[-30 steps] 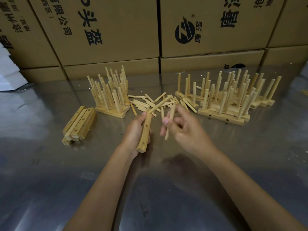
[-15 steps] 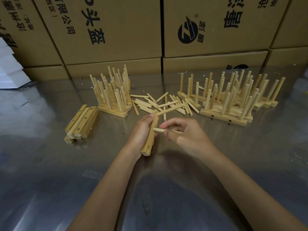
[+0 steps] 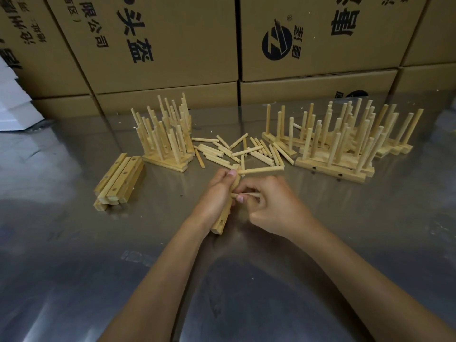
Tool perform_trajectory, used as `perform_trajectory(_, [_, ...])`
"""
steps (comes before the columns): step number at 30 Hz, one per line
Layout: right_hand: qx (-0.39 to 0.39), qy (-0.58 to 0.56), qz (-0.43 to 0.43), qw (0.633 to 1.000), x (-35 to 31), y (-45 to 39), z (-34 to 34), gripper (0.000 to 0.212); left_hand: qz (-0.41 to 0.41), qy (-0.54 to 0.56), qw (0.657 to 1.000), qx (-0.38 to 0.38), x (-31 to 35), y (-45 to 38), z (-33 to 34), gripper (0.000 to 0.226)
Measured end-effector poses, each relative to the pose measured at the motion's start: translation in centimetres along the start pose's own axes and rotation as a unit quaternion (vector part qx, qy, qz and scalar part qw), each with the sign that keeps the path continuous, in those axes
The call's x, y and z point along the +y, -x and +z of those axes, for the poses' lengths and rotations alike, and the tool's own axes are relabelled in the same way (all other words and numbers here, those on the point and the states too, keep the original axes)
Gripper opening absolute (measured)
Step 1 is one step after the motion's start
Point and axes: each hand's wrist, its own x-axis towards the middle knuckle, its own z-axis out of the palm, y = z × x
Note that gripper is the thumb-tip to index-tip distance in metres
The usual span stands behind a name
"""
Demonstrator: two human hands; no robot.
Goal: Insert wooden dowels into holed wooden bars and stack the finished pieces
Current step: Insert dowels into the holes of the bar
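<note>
Wooden bar (image 3: 220, 222) sits mid-table, held in the grip of the left hand (image 3: 217, 193), its lower end with one hole showing below the palm. The right hand (image 3: 274, 208) pinches a dowel (image 3: 246, 194) sideways against the bar; where the tip meets the wood is hidden by fingers. Loose dowels (image 3: 237, 151) lie just beyond the hands. Finished pieces (image 3: 167, 141) stand behind on the left, more (image 3: 340, 144) on the right, and blank bars (image 3: 118, 181) lie stacked toward the left edge. Cardboard boxes (image 3: 172, 45) wall off the far edge. Bare metal table (image 3: 74, 267) stretches toward the near edge.
</note>
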Motion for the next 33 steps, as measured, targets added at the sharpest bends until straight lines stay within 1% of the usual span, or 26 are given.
perform_trajectory(3, [-0.009,-0.003,0.020,1.000,0.1,-0.3,-0.2,0.016,0.020,-0.028,0.999,-0.004,-0.1,-0.1,0.3,0.028])
perform_trajectory(9, [-0.012,-0.032,0.067,0.997,0.3,-0.6,-0.3,0.011,0.029,-0.073,0.997,0.012,-0.2,-0.3,0.7,0.031])
perform_trajectory(12, [-0.011,-0.050,0.079,0.996,0.4,-0.7,-0.3,0.009,0.037,-0.063,0.997,0.025,-0.4,-0.3,0.6,0.030])
perform_trajectory(14, [0.002,-0.061,0.080,0.995,0.5,-0.8,-0.3,0.008,0.027,-0.033,0.998,0.035,-0.2,-0.6,0.7,0.028])
perform_trajectory(16, [0.035,-0.056,0.072,0.995,0.6,-0.9,-0.6,0.004,0.006,-0.001,0.998,0.059,0.0,-0.9,0.8,0.026])
perform_trajectory(19, [0.135,0.000,0.057,0.989,1.5,-0.7,-1.2,0.021,-0.014,0.045,0.989,0.142,0.1,-1.7,0.1,0.021])
perform_trajectory(21, [0.188,0.017,0.072,0.979,2.5,-0.4,-1.3,0.022,-0.047,0.101,0.977,0.182,0.0,-2.2,-0.8,0.022])
perform_trajectory(22, [0.186,0.032,0.081,0.979,3.1,-0.4,-1.1,0.021,-0.075,0.144,0.968,0.192,-0.1,-2.4,-1.3,0.024])
perform_trajectory(24, [0.132,0.067,0.092,0.985,4.1,-0.6,-0.1,0.028,-0.121,0.238,0.947,0.181,-0.1,-2.6,-2.2,0.027])
perform_trajectory(26, [0.077,0.117,0.080,0.987,4.6,-1.7,0.9,0.039,-0.138,0.288,0.935,0.155,-0.1,-2.7,-2.7,0.027])
perform_trajectory(28, [0.041,0.157,0.049,0.986,4.5,-3.5,1.4,0.042,-0.133,0.324,0.926,0.139,-0.1,-2.6,-2.9,0.024])
perform_trajectory(31, [-0.010,0.198,0.058,0.978,4.0,-6.0,2.0,0.036,-0.122,0.360,0.915,0.135,-0.1,-2.4,-3.1,0.022])
perform_trajectory(33, [-0.007,0.211,0.080,0.974,3.8,-6.7,2.0,0.027,-0.124,0.375,0.909,0.133,-0.1,-2.5,-3.4,0.022])
